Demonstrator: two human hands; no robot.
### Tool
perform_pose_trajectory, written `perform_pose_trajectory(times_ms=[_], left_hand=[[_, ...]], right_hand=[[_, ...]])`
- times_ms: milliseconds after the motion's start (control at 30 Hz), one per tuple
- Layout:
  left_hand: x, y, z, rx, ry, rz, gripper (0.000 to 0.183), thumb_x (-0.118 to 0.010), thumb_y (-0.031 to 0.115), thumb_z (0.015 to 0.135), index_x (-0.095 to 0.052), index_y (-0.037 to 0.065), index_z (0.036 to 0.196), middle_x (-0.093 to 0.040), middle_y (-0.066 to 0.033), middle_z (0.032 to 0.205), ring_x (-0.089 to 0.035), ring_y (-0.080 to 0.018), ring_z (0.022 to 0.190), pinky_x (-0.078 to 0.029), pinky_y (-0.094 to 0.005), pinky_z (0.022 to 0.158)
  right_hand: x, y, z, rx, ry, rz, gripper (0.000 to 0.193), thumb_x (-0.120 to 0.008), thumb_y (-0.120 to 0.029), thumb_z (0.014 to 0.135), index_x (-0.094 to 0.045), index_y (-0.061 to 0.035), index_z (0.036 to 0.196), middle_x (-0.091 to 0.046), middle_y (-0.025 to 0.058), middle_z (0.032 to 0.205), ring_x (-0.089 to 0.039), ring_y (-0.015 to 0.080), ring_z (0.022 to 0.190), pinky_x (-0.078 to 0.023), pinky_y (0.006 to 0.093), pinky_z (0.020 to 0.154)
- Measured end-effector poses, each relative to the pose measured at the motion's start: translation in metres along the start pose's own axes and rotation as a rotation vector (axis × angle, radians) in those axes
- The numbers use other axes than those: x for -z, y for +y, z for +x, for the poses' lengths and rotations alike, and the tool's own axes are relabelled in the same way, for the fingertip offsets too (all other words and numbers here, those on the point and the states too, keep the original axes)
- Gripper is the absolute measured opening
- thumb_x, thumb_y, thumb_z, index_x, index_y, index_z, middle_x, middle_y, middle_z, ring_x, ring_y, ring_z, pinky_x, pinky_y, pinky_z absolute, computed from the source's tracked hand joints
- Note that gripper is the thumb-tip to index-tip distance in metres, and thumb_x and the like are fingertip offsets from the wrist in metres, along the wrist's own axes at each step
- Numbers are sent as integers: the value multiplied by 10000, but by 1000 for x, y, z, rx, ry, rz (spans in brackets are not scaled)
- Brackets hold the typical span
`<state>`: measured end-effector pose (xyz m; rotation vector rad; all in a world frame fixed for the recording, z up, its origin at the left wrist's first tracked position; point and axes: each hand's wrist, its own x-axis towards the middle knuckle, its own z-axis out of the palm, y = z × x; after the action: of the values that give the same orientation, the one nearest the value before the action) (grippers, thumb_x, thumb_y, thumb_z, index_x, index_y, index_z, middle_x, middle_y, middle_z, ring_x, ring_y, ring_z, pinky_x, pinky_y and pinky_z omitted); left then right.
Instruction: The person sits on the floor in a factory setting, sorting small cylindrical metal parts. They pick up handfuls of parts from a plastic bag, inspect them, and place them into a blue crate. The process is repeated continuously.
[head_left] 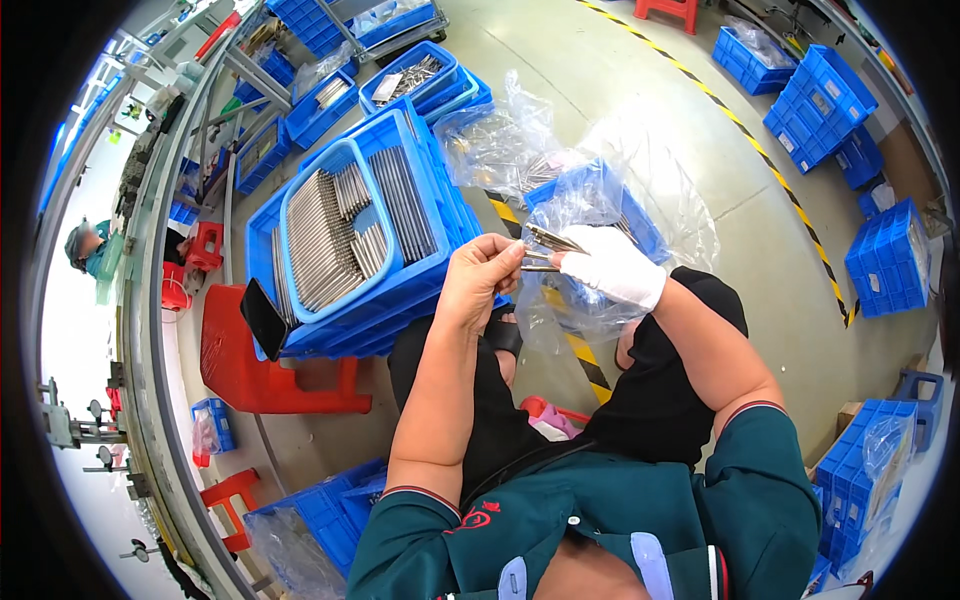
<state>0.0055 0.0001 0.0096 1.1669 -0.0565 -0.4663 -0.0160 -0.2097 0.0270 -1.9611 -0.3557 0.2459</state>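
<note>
My left hand [482, 277], bare, pinches the near ends of slim shiny metal rods between thumb and fingers. In a white glove, my right hand [612, 265] is closed round the other side of several metal rods [548, 239]. Both hands meet above my knees, in front of a blue crate [652, 236] lined with clear plastic bag [678, 190], with more metal pieces inside. To the left, a light-blue tray [374, 200] filled with neat rows of similar rods rests on stacked blue crates [455, 222]. The exact shape of the held rods is partly hidden by my fingers.
A black flat object [264, 320] leans at the stack's near corner. Beside it stands a red stool [240, 360]. Farther off are a blue bin of metal parts [408, 82], a long metal-framed bench [150, 270] and blue crates [820, 105] beyond yellow-black floor tape.
</note>
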Motion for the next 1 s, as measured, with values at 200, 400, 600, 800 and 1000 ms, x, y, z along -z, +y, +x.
perform_pose_trajectory(times_ms=[200,400,600,800,1000], left_hand=[[4,1,-1,21,-14,-14,142,-678,141,843,-608,26,800,-558,-19,632,-474,-78,504,-369,-220,464],[5,-6,1,26,7,-66,176,-639,189,879,-628,16,852,-555,-21,653,-473,-90,532,-379,-236,488],[3,-8,2,29,-78,-183,187,-582,193,917,-613,10,936,-578,-35,725,-494,-106,594,-392,-257,524],[-4,-6,0,110,-107,-335,149,-600,169,902,-604,24,936,-591,-35,734,-502,-112,604,-410,-271,538],[0,2,-2,-15,-17,-8,165,-626,179,887,-614,14,878,-594,-14,727,-510,-93,590,-421,-238,536]], right_hand=[[-2,-2,-1,47,4,-1,296,-566,-303,865,-569,-7,844,-535,157,693,-514,268,636,-415,354,611],[-7,0,-3,74,50,-90,282,-565,-290,864,-560,-9,835,-541,182,712,-527,306,667,-420,363,632],[0,-7,-2,3,22,4,290,-569,-294,870,-569,-4,871,-535,138,707,-508,235,660,-415,341,634],[-1,-2,-3,-20,2,130,289,-577,-295,871,-581,-6,889,-534,95,715,-485,172,677,-413,313,642],[-1,-2,-1,-68,-23,116,288,-578,-297,870,-590,-10,888,-529,69,713,-479,143,684,-411,304,637]])
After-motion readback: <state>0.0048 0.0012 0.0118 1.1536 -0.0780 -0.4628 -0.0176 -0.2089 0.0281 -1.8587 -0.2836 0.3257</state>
